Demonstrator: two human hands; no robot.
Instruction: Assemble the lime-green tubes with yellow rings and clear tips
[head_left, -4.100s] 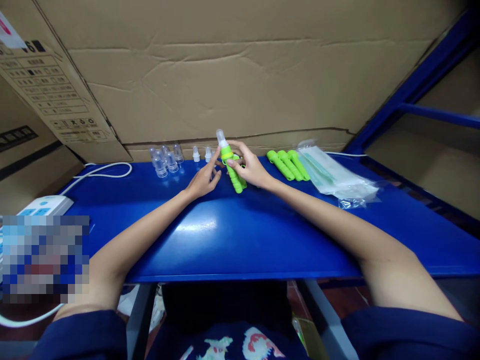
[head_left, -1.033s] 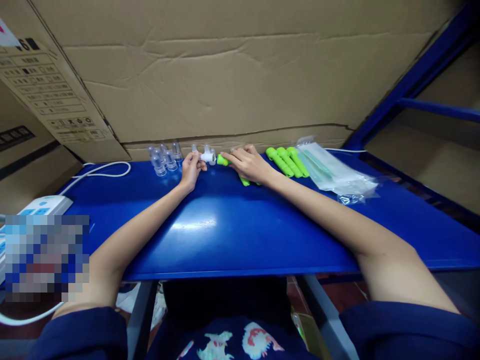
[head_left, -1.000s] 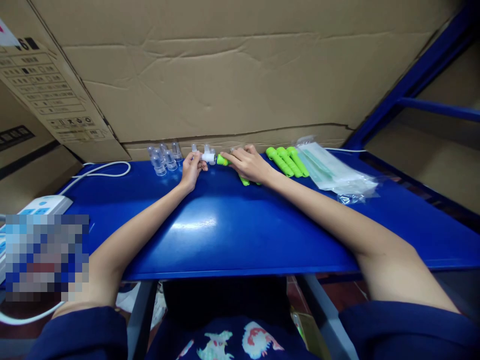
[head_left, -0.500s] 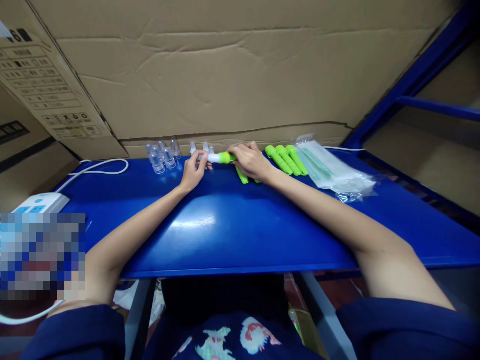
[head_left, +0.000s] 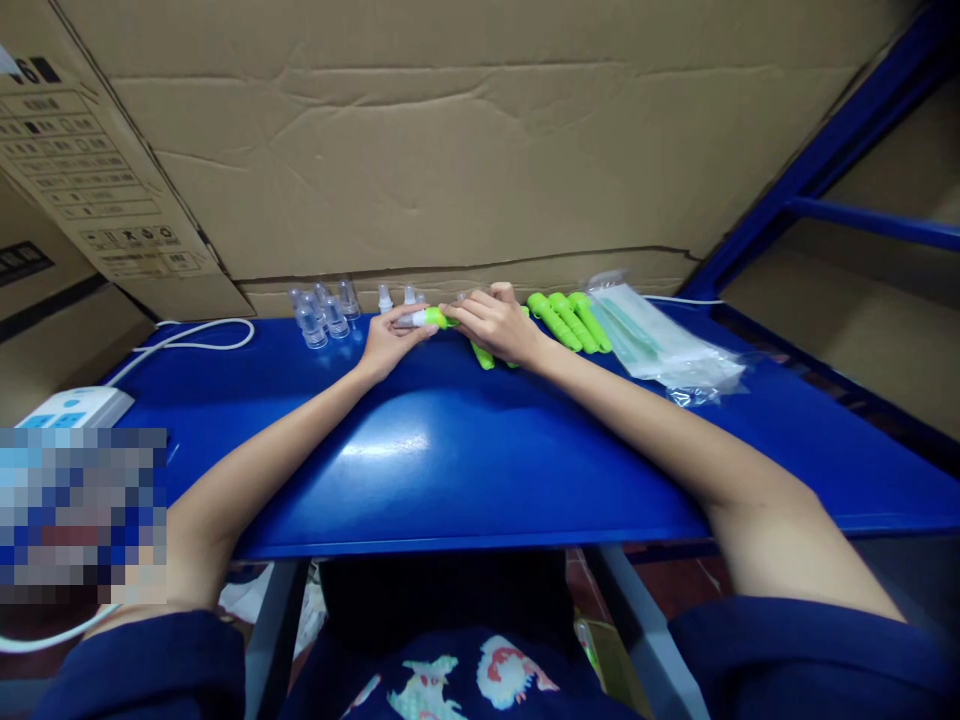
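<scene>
Both my hands meet at the far middle of the blue table (head_left: 450, 450). My right hand (head_left: 495, 325) grips a lime-green ribbed tube (head_left: 433, 319) lying sideways, its lower end (head_left: 482, 356) poking out under my palm. My left hand (head_left: 390, 340) pinches the white nozzle (head_left: 409, 320) at the tube's left end. Three more green tubes (head_left: 568, 320) lie side by side just right of my right hand. Several clear caps (head_left: 321, 310) and small white nozzles (head_left: 396, 297) stand in the back row to the left.
A clear plastic bag (head_left: 660, 345) of pale green items lies at the back right. A white power strip (head_left: 71, 405) and its cable (head_left: 202, 335) sit at the left. Cardboard (head_left: 450, 150) walls the back; a blue frame (head_left: 825, 180) rises at right.
The green tube, held upright four seconds ago, now lies sideways. My left hand brought a white nozzle to its left end and has slid slightly right along it.
</scene>
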